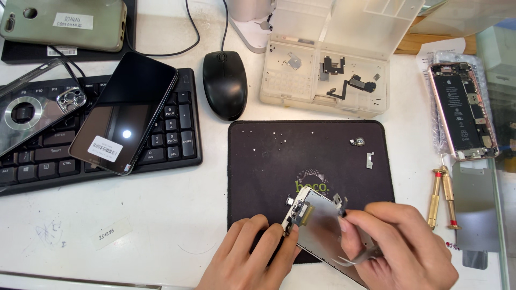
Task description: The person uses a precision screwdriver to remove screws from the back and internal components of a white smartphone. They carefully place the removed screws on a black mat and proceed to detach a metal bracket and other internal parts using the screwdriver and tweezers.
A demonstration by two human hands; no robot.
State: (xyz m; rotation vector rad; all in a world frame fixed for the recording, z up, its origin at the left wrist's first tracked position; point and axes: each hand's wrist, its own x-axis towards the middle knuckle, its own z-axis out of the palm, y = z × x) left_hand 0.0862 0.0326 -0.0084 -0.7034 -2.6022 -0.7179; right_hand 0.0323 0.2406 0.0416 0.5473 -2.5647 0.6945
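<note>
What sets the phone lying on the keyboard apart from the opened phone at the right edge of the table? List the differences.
The phone on the keyboard is closed, dark glass up with a barcode sticker; the opened phone has no screen, and its battery and boards show. The phone on the keyboard lies tilted across the keys of the black keyboard; the opened phone lies nearly straight near two brass screwdrivers. Neither hand touches either one. Both lie flat.

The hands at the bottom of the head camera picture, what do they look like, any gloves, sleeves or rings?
Both the left hand and the right hand are bare: no gloves, rings or watch show. No sleeve reaches the visible wrists. Fingernails are short and unpainted.
</note>
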